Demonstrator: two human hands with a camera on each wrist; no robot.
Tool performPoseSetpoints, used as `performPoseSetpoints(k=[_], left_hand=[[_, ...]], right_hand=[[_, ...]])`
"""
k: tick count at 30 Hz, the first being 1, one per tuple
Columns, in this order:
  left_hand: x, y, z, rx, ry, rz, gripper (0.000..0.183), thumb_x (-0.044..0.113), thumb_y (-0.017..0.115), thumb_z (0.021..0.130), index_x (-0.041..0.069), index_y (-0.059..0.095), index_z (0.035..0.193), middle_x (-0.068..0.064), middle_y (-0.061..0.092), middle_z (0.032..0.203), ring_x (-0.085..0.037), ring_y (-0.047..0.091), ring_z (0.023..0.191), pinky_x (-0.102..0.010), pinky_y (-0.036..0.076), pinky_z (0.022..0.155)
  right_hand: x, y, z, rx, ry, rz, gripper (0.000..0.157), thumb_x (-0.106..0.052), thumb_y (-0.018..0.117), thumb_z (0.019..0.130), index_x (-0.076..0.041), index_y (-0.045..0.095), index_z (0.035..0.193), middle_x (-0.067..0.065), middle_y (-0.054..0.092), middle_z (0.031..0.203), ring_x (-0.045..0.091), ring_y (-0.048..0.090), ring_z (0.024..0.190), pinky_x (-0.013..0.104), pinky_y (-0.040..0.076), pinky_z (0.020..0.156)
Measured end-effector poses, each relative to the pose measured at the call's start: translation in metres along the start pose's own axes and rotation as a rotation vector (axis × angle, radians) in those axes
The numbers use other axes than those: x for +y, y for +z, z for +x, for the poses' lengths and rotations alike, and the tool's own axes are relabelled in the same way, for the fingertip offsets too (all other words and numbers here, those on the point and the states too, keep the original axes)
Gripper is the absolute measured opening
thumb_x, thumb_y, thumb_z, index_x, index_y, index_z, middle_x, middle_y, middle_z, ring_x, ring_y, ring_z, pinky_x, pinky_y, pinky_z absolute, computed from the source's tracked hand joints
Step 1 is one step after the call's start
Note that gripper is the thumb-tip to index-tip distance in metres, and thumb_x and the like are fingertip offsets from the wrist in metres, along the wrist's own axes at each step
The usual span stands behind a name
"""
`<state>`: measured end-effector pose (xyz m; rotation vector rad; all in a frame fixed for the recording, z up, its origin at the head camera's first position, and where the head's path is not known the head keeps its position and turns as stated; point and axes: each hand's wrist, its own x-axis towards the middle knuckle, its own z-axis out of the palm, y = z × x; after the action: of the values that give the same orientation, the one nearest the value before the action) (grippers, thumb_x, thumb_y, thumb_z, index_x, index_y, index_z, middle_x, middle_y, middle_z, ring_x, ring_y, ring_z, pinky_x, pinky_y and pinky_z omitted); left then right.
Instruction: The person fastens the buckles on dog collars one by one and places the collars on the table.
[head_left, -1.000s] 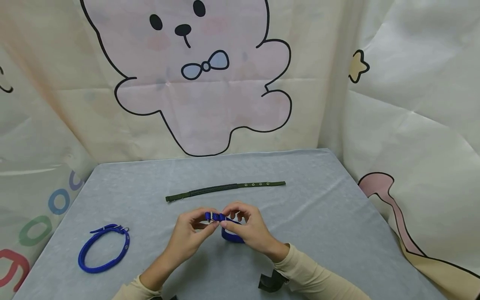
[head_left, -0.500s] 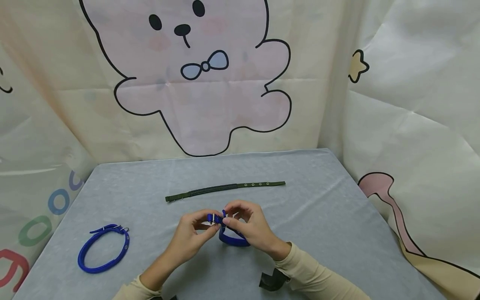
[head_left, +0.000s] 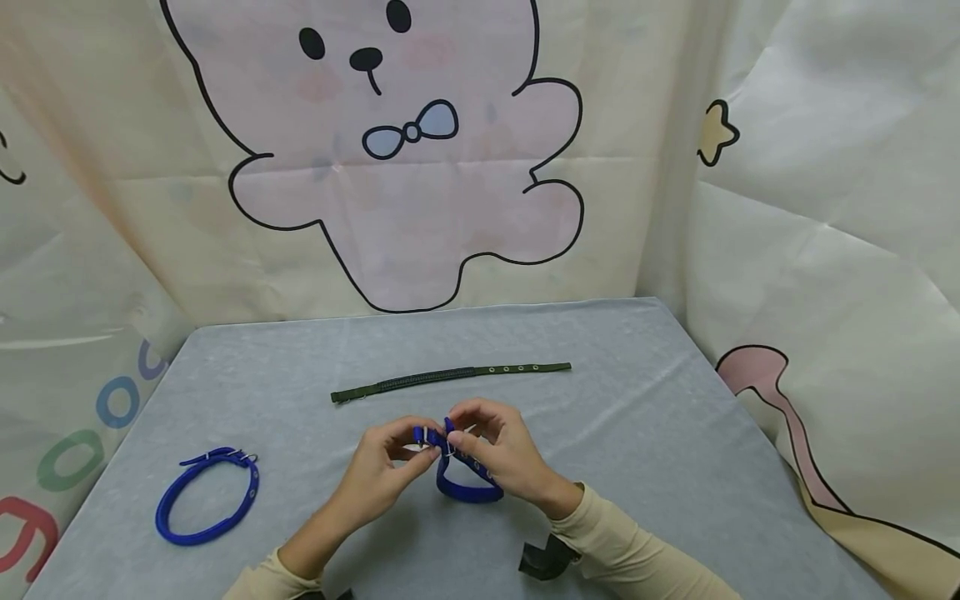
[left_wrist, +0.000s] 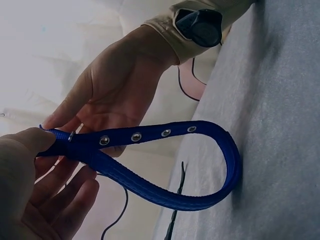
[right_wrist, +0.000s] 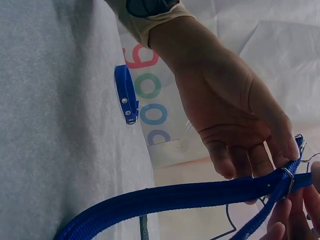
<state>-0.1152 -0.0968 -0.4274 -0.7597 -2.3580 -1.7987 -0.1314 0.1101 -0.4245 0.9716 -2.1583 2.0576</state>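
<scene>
Between both hands hangs a blue collar (head_left: 471, 495), bent into a loop, with metal eyelets along its strap. My left hand (head_left: 381, 468) pinches it at the buckle end between thumb and fingers. My right hand (head_left: 512, 454) pinches the strap close beside the buckle, and a short blue tip stands up between the hands. In the right wrist view a metal keeper ring (right_wrist: 288, 182) sits around the strap. The left wrist view shows the padded loop (left_wrist: 165, 197) hanging beside the row of eyelets. Fingers partly hide the buckle.
A second blue collar (head_left: 167, 508), fastened in a ring, lies on the left of the grey-covered table (head_left: 637, 417). A green strap with eyelets (head_left: 427, 379) lies straight across the table beyond the hands. A black piece (head_left: 546, 558) shows by the right sleeve.
The collar's loop has swung lower and opened wider below the hands. Its strap tip now points up by the right fingers. The left hand has shifted slightly right.
</scene>
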Motion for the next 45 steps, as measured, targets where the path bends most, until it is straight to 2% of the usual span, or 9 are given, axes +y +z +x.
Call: performPoseSetpoints(k=[5,10,18,28,35,38,40,42,45], left_hand=[[-0.001,-0.001,0.001,0.002,-0.018,-0.051,0.017,0.002,0.069,0.094,0.007,0.069,0.110,-0.012,0.074,0.104,-0.003,0.070,0.091,-0.030,0.062,0.070],[-0.001,-0.001,0.001,0.009,-0.022,-0.102,0.015,0.003,0.068,0.095,0.003,0.068,0.110,-0.016,0.072,0.101,-0.011,0.072,0.086,-0.032,0.063,0.068],[-0.002,-0.002,0.002,0.026,-0.005,-0.115,0.014,0.002,0.068,0.095,0.002,0.068,0.109,-0.017,0.071,0.101,-0.008,0.071,0.085,-0.033,0.063,0.067],[-0.004,0.001,0.002,-0.013,-0.010,-0.048,0.016,0.005,0.069,0.095,0.008,0.068,0.110,-0.011,0.072,0.105,-0.004,0.070,0.093,-0.030,0.062,0.072],[-0.002,0.001,0.001,-0.052,-0.016,0.019,0.013,0.012,0.067,0.098,0.011,0.065,0.110,-0.005,0.071,0.102,-0.006,0.070,0.092,-0.028,0.059,0.083],[-0.004,0.001,0.001,-0.077,-0.020,0.021,0.012,0.013,0.065,0.099,0.011,0.064,0.111,-0.006,0.072,0.100,-0.006,0.070,0.090,-0.028,0.060,0.081],[-0.004,0.001,0.001,-0.086,-0.019,0.027,0.011,0.013,0.064,0.100,0.011,0.064,0.111,-0.007,0.072,0.099,-0.006,0.070,0.090,-0.028,0.060,0.081],[-0.004,0.001,0.002,-0.090,-0.013,0.039,0.010,0.012,0.063,0.101,0.011,0.064,0.111,-0.008,0.072,0.100,-0.007,0.071,0.090,-0.027,0.060,0.079],[-0.003,0.001,0.001,-0.103,-0.006,0.071,0.010,0.011,0.060,0.101,0.011,0.062,0.112,-0.008,0.071,0.100,-0.008,0.070,0.090,-0.027,0.060,0.079]], right_hand=[[0.001,0.000,0.001,-0.025,0.028,0.008,0.020,-0.015,0.067,0.099,0.002,0.065,0.110,0.026,0.066,0.106,0.004,0.062,0.095,0.025,0.055,0.077],[0.004,0.001,0.001,-0.040,0.071,0.017,0.017,-0.011,0.068,0.097,-0.001,0.066,0.110,0.024,0.065,0.108,0.005,0.061,0.094,0.024,0.055,0.074],[0.008,0.000,0.002,-0.055,0.089,-0.012,0.018,-0.012,0.067,0.098,-0.002,0.065,0.112,0.022,0.066,0.110,0.005,0.062,0.096,0.027,0.056,0.077],[0.002,-0.001,0.002,0.002,-0.013,-0.009,0.021,-0.011,0.063,0.100,0.007,0.062,0.111,0.028,0.064,0.107,0.004,0.062,0.098,0.026,0.055,0.079],[-0.002,-0.006,0.003,-0.001,-0.027,0.098,0.017,-0.007,0.058,0.102,0.007,0.055,0.111,0.034,0.063,0.110,0.012,0.067,0.102,0.027,0.056,0.087],[-0.002,-0.007,0.003,-0.018,-0.044,0.123,0.016,-0.006,0.057,0.102,0.007,0.054,0.112,0.024,0.068,0.110,0.016,0.068,0.104,0.028,0.056,0.091],[-0.002,-0.007,0.003,-0.020,-0.063,0.125,0.017,-0.005,0.057,0.102,0.007,0.053,0.112,0.011,0.070,0.111,0.015,0.068,0.105,0.028,0.056,0.092],[-0.003,-0.007,0.003,-0.016,-0.074,0.128,0.017,-0.005,0.057,0.102,0.008,0.053,0.112,0.000,0.070,0.111,0.011,0.068,0.102,0.025,0.056,0.088],[-0.004,-0.006,0.003,-0.007,-0.067,0.148,0.018,-0.004,0.058,0.101,0.009,0.053,0.113,-0.006,0.069,0.111,0.005,0.067,0.096,0.021,0.054,0.079]])
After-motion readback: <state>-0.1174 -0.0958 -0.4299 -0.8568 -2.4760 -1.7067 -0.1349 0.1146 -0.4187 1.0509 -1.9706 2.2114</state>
